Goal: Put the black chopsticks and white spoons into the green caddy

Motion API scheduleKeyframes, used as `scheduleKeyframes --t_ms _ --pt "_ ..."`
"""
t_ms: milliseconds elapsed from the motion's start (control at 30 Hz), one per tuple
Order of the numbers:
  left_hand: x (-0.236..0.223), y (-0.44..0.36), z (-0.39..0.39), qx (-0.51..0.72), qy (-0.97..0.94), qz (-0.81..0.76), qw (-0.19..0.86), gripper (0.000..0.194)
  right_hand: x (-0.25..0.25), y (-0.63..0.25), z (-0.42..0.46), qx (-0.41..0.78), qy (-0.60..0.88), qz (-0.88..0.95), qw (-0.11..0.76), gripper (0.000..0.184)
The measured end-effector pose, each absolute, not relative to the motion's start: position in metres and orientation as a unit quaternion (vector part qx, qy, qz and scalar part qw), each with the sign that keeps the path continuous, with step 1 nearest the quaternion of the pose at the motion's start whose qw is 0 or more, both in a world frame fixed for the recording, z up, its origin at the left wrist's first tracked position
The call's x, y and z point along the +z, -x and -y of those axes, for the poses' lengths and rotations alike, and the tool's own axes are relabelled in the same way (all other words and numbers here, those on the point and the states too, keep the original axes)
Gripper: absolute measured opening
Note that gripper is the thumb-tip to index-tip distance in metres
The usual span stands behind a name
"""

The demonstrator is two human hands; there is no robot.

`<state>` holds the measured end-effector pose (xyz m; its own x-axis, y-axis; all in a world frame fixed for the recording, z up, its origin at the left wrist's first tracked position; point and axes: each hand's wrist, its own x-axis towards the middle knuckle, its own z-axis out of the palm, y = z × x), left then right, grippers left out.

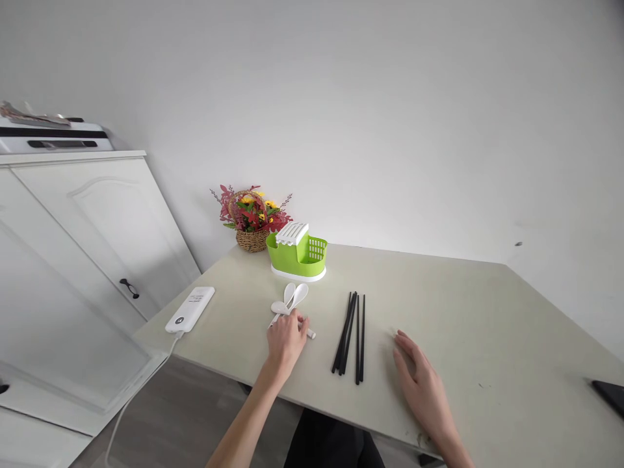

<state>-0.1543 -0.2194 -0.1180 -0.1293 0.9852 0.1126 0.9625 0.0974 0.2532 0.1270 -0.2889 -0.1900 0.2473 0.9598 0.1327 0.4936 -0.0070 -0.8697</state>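
Observation:
My left hand (286, 339) is over several white spoons (301, 294), its fingers curled down around their handles. The spoon bowls fan out past my fingertips, and one handle end sticks out to the right; how many handles are gripped is hidden. To the right of that hand lie several black chopsticks (363, 338), loosely side by side and pointing away from me. My right hand (423, 385) rests low at the table, right of the chopsticks, fingers extended and holding nothing. Behind the spoons stands a green utensil holder (288, 261) with a slotted white top and white base.
A wicker basket of artificial flowers (252, 240) stands against the wall, left of the holder. On the table's left side lies a white power bank (195, 305) with a cable (141, 385) hanging over the edge. A dark object (609, 395) is at the far right.

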Motion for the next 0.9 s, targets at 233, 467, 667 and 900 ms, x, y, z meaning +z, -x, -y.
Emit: scheduleKeyframes --t_ms 233,467,667,900 --pt "-0.109 0.163 0.217 0.168 -0.633 -0.752 0.07 0.017 -0.187 -0.127 0.289 0.271 0.663 0.555 0.422 0.053" --pt "-0.099 0.176 0.216 0.196 -0.615 -0.761 0.063 0.018 -0.188 -0.126 0.287 0.257 0.663 0.569 0.414 0.051" --pt "-0.094 0.208 0.21 0.266 -0.56 -0.754 0.217 0.017 -0.188 -0.126 0.288 0.239 0.651 0.58 0.428 0.047" --pt "-0.084 0.242 0.209 0.37 -0.504 -0.718 0.306 0.021 -0.187 -0.126 0.29 0.246 0.659 0.579 0.411 0.048"
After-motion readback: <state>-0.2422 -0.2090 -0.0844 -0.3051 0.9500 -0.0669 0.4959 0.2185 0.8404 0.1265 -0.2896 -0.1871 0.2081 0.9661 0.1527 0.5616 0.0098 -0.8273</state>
